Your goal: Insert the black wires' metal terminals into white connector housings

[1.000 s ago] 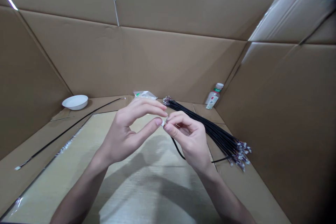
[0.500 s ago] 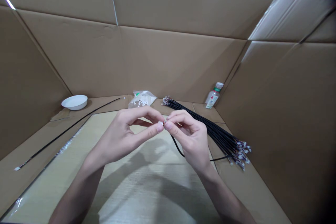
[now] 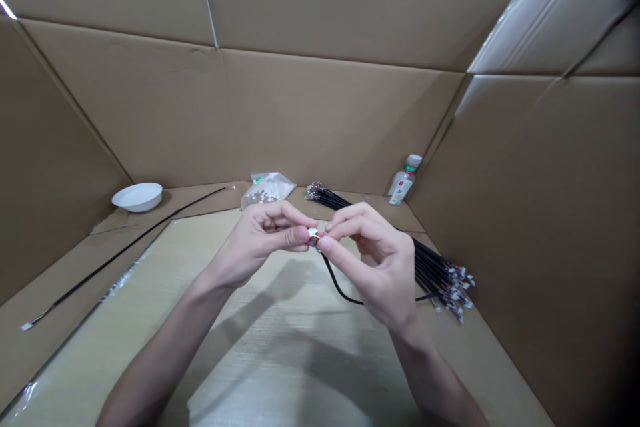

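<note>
Over the middle of the board, my left hand [image 3: 260, 240] pinches a small white connector [image 3: 313, 233] between thumb and fingertips. Coloured wires run out of the connector into a black cable [image 3: 336, 284], which curves down and passes behind my right hand [image 3: 377, 257]. The thumb and index finger of my right hand are closed at the coloured wires, just beside the connector. Which wire they grip is too small to make out.
A bundle of black cables [image 3: 433, 260] with white connectors lies at the right. Along the back are a clear bag of small white parts [image 3: 269, 188], a white bowl [image 3: 137, 197] and a bottle [image 3: 404, 180]. One single black cable [image 3: 125, 251] lies at the left. Cardboard walls [image 3: 340, 120] surround the board [image 3: 250, 360].
My right hand has shifted slightly right and its fingers have loosened a little. My left hand has turned, and the white connector and coloured wires now show more plainly.
</note>
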`<state>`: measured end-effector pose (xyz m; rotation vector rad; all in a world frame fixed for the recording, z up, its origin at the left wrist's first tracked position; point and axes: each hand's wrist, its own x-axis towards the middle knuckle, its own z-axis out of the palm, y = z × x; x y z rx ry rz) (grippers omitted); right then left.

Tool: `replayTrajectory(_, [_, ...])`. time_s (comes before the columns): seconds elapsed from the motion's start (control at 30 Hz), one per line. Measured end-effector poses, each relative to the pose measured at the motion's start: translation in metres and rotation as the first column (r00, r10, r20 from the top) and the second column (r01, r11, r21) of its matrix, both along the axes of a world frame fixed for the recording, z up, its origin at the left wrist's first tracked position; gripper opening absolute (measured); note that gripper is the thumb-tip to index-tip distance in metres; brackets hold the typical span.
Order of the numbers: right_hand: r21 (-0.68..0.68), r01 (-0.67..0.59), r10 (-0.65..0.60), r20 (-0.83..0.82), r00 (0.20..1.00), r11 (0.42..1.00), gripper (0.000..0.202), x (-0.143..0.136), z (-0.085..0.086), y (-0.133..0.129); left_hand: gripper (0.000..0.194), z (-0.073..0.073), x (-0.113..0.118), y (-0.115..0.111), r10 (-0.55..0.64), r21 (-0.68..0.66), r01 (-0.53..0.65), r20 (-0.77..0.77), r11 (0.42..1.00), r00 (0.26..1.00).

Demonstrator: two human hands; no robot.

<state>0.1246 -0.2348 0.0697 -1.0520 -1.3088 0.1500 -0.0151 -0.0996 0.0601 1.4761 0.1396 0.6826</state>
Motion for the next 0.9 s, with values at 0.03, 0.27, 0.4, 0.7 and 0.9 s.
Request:
replayTrajectory(0.03, [0.002,0.011,-0.011,0.010,1.000,1.000,0.012,0.000,0.001,-0.001,0.007,-0.001,0.001,-0.001,-0.005,-0.033,0.006,0.008,0.999,1.000])
replayTrajectory(0.27, [0.044,0.115,-0.119,0.077,0.990,0.992,0.014,-0.003,0.004,-0.006,0.009,-0.002,0.007,-0.012,0.027,-0.149,-0.022,0.032,0.989,0.999])
replayTrajectory(0.4, [0.059,0.146,-0.151,0.096,0.984,0.988,0.014,-0.004,0.005,-0.007,0.013,-0.004,0.009,-0.016,0.059,-0.171,-0.052,0.036,0.984,0.998])
replayTrajectory(0.7, [0.096,0.164,-0.175,0.131,0.976,0.982,0.013,-0.003,0.003,-0.006,0.009,-0.010,0.015,-0.024,0.127,-0.215,-0.092,0.159,0.972,0.979])
replayTrajectory(0.9, [0.122,0.192,-0.211,0.171,0.962,0.974,0.016,-0.004,0.001,-0.005,0.011,-0.008,0.013,-0.023,0.104,-0.069,-0.092,0.196,0.993,0.975])
